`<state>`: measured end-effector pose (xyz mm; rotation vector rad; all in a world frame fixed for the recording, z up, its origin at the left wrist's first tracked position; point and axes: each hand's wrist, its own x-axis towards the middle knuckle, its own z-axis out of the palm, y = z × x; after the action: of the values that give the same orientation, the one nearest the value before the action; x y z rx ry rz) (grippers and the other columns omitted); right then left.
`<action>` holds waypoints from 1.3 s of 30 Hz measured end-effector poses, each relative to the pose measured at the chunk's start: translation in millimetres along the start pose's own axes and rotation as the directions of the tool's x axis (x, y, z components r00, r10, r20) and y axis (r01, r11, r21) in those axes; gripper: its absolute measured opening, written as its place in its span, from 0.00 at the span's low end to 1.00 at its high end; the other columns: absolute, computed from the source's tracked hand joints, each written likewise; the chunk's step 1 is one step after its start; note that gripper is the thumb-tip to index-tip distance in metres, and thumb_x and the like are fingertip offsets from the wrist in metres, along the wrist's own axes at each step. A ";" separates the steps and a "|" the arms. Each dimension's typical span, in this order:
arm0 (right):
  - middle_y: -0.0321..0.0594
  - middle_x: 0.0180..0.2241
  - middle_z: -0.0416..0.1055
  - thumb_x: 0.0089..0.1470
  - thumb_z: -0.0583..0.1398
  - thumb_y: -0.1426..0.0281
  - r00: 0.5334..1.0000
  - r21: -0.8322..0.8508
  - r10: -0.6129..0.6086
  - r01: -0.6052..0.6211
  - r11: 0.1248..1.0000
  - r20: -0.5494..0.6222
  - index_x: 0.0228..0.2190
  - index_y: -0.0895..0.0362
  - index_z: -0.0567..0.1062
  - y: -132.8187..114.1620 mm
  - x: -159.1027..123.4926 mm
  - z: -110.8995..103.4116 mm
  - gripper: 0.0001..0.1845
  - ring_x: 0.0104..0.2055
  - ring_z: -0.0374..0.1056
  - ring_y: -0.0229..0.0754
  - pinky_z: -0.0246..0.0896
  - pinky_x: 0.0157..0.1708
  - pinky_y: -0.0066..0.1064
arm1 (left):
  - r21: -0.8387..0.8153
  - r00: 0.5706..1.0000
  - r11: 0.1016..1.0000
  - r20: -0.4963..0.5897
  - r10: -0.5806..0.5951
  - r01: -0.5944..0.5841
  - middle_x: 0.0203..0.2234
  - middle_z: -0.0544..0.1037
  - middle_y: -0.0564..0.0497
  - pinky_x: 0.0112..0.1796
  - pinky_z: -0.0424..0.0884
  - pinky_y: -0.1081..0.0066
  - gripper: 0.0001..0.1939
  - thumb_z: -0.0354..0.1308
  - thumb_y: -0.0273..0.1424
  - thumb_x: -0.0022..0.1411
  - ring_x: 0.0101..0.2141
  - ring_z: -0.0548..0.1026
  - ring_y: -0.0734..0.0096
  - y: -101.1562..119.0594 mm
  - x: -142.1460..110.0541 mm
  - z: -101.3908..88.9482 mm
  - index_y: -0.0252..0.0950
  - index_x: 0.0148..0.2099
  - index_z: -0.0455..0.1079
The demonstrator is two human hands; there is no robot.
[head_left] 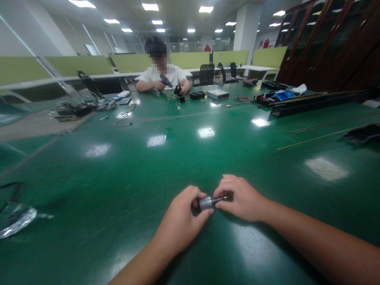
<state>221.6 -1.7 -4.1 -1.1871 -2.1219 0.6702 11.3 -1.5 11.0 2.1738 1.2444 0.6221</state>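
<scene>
Low over the green table (166,158) near its front edge, my two hands meet around a small grey metal cylinder (206,202). My left hand (181,221) wraps its fingers round the cylinder's body. My right hand (242,198) pinches the thin dark shaft (221,198) sticking out of the cylinder's right end. Most of the part is hidden inside my fingers.
A person (162,73) sits at the far side holding a dark power tool (165,80). Small boxes (217,94), cables (124,116) and parts lie around them. Long black rails (308,103) and thin rods (323,136) lie at the right. A silver bag (14,217) lies at the left edge.
</scene>
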 end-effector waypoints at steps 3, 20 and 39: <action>0.35 0.27 0.75 0.49 0.67 0.74 1.000 -0.006 -0.004 0.004 1.000 0.001 0.30 0.56 0.79 -0.6 -0.1 -1.0 0.04 0.32 0.68 0.40 0.58 0.45 0.38 | -0.003 1.000 1.000 0.014 0.000 0.000 0.32 0.73 0.52 0.35 0.65 0.69 0.09 0.64 0.26 0.55 0.34 0.72 0.66 0.3 0.2 -0.2 0.37 0.38 0.68; 0.36 0.27 0.74 0.48 0.67 0.75 1.000 -0.003 0.010 -0.010 1.000 0.010 0.30 0.57 0.79 -3.1 -0.6 -4.3 0.04 0.33 0.68 0.41 0.58 0.42 0.36 | -0.006 0.999 1.000 0.024 0.025 -0.025 0.32 0.73 0.52 0.35 0.65 0.69 0.09 0.64 0.27 0.56 0.34 0.72 0.66 -1.6 -0.1 -1.3 0.37 0.38 0.68; 0.36 0.27 0.74 0.48 0.67 0.75 0.999 -0.008 0.034 -0.034 0.999 0.003 0.30 0.57 0.78 -1.5 -4.1 -6.4 0.04 0.33 0.68 0.40 0.58 0.43 0.36 | -0.009 0.999 1.000 0.035 0.010 -0.010 0.32 0.72 0.53 0.36 0.65 0.69 0.09 0.64 0.27 0.57 0.34 0.71 0.66 -4.2 -0.1 -1.0 0.37 0.39 0.67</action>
<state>227.1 -5.1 0.2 -1.2300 -2.1125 0.6799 8.0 0.4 9.0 2.1753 1.2111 0.5906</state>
